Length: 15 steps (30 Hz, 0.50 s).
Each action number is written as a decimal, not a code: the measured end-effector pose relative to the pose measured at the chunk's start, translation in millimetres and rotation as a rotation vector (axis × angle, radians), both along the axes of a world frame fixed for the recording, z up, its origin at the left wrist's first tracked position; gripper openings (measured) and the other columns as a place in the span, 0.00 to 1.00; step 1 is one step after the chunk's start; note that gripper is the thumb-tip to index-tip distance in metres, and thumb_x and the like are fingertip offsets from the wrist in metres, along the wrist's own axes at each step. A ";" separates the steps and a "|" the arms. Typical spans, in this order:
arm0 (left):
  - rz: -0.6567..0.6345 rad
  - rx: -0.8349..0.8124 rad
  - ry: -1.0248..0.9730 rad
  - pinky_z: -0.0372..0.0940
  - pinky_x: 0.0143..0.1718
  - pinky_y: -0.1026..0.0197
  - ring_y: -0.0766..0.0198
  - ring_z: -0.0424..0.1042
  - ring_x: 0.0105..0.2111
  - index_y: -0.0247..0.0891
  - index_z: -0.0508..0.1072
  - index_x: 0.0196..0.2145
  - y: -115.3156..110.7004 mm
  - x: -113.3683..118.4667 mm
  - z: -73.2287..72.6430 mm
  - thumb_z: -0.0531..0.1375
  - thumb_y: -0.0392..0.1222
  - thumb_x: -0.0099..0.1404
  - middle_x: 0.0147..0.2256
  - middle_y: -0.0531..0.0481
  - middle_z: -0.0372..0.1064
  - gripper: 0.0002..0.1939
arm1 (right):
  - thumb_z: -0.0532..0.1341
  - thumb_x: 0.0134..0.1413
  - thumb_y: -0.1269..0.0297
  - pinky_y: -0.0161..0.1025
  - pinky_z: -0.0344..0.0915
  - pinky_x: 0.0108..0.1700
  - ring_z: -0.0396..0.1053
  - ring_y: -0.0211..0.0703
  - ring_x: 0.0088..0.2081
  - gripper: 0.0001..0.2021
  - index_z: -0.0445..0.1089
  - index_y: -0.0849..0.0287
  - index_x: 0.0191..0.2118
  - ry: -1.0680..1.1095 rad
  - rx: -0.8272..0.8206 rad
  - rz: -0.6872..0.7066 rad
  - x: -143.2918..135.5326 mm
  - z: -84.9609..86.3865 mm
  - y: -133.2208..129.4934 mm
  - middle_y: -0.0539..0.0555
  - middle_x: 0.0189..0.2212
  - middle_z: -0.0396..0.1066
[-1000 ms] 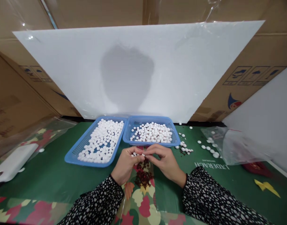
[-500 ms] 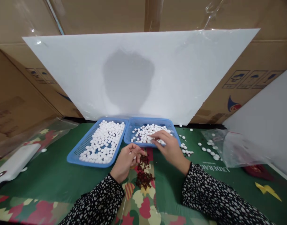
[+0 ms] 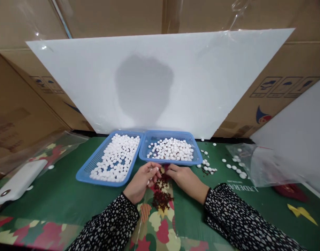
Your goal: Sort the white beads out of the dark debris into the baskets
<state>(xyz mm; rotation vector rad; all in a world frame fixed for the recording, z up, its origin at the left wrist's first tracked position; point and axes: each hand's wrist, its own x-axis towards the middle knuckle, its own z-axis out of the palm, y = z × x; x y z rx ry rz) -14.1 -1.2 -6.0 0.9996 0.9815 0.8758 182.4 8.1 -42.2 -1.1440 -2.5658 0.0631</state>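
My left hand [image 3: 142, 180] is closed in a pinch on small white balls, one showing at the fingertips and another lower between the fingers. Beside it, my right hand [image 3: 187, 179] reaches down with its fingertips together over a pile of dark red bits [image 3: 161, 199]; whatever is between those fingertips is hidden. Just beyond both hands sits a blue basket [image 3: 198, 153] with many white balls [image 3: 173, 149] in it. A second blue basket [image 3: 81, 175] stands to the left, holding more white balls [image 3: 115, 158].
Loose white balls [image 3: 238, 170] lie on the green table cover [image 3: 196, 216] at right, near a clear plastic bag [image 3: 267, 169]. A white device [image 3: 20, 183] lies at left. Yellow scraps [image 3: 302, 212] are at far right. A white board [image 3: 202, 87] and cardboard boxes stand behind.
My right hand has left the right basket and come down toward me to the dark red bits. My left hand has barely moved; a white ball now shows at its fingertips.
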 end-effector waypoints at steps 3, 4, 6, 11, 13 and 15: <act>0.005 -0.015 -0.017 0.45 0.18 0.69 0.74 0.55 0.20 0.36 0.68 0.39 0.1 0.2 -0.6 0.64 0.45 0.58 0.27 0.52 0.67 0.15 | 0.56 0.61 0.74 0.36 0.66 0.34 0.70 0.40 0.31 0.08 0.71 0.58 0.39 0.020 -0.018 0.001 2.2 1.9 -0.3 0.53 0.37 0.70; 0.013 -0.018 -0.020 0.44 0.18 0.69 0.74 0.55 0.20 0.36 0.68 0.39 0.2 0.2 -0.8 0.65 0.45 0.57 0.27 0.53 0.67 0.15 | 0.55 0.61 0.75 0.36 0.67 0.35 0.70 0.41 0.32 0.09 0.71 0.58 0.41 0.041 -0.034 0.001 3.0 2.4 -1.1 0.53 0.37 0.70; 0.030 -0.019 -0.022 0.45 0.18 0.69 0.73 0.56 0.20 0.36 0.67 0.38 0.7 0.0 -1.3 0.65 0.44 0.57 0.27 0.53 0.67 0.15 | 0.54 0.60 0.78 0.38 0.68 0.38 0.71 0.41 0.35 0.13 0.70 0.57 0.45 0.096 -0.077 0.012 4.6 3.0 -2.5 0.54 0.40 0.70; 0.034 -0.004 -0.018 0.46 0.19 0.68 0.73 0.57 0.21 0.34 0.69 0.36 2.1 0.7 -1.2 0.65 0.48 0.57 0.28 0.50 0.68 0.16 | 0.55 0.62 0.75 0.38 0.69 0.42 0.71 0.42 0.39 0.11 0.74 0.57 0.41 0.258 -0.181 0.038 5.8 1.4 -2.2 0.54 0.38 0.71; 0.028 -0.001 -0.012 0.46 0.19 0.68 0.73 0.57 0.21 0.33 0.70 0.35 2.5 1.2 -1.0 0.65 0.49 0.57 0.28 0.49 0.69 0.16 | 0.57 0.61 0.72 0.39 0.69 0.42 0.71 0.42 0.38 0.08 0.75 0.57 0.38 0.287 -0.191 0.028 5.1 0.3 -1.8 0.53 0.36 0.71; 0.019 -0.009 -0.011 0.47 0.19 0.68 0.73 0.57 0.22 0.33 0.71 0.36 2.8 1.2 -1.1 0.65 0.48 0.57 0.29 0.48 0.69 0.16 | 0.59 0.60 0.71 0.39 0.69 0.41 0.71 0.42 0.37 0.07 0.75 0.57 0.36 0.286 -0.191 0.028 4.2 -0.2 -1.9 0.53 0.36 0.70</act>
